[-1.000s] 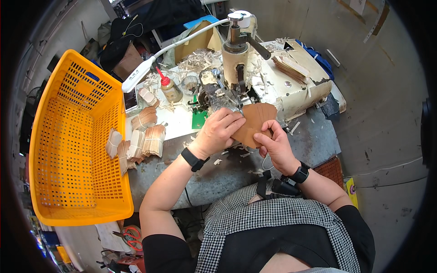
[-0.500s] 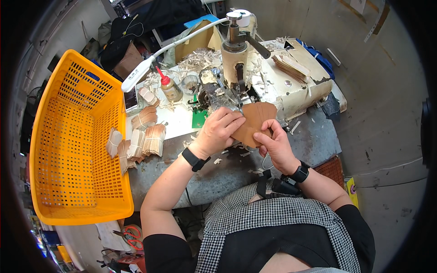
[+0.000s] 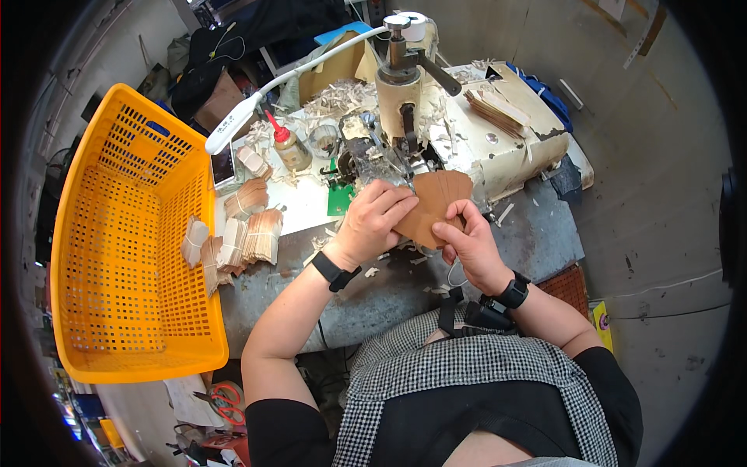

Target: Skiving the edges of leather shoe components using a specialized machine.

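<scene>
A fanned stack of brown leather-like pieces (image 3: 440, 204) lies between my hands, right at the front of a cream-coloured bench machine (image 3: 399, 101). My right hand (image 3: 469, 243) pinches the stack's lower right edge between thumb and fingers. From the other side, my left hand (image 3: 376, 218) rests its bent fingers on the left edge of the pieces, close to the machine's working part, and grips them there. The left fingertips partly cover the spot where leather and machine meet, so I cannot see whether a piece is inside.
A yellow plastic basket (image 3: 140, 346) stands at the left. Beside it lie banded bundles of pale pieces (image 3: 263, 236). Farther back are a red-tipped bottle (image 3: 292, 149), a glass jar (image 3: 324, 141), a white lamp (image 3: 233, 124) and heaps of shavings (image 3: 342, 97). More strips (image 3: 498, 114) lie at the right.
Almost nothing differs. The view has shifted very slightly; both hands keep their hold on the brown pieces at the machine.
</scene>
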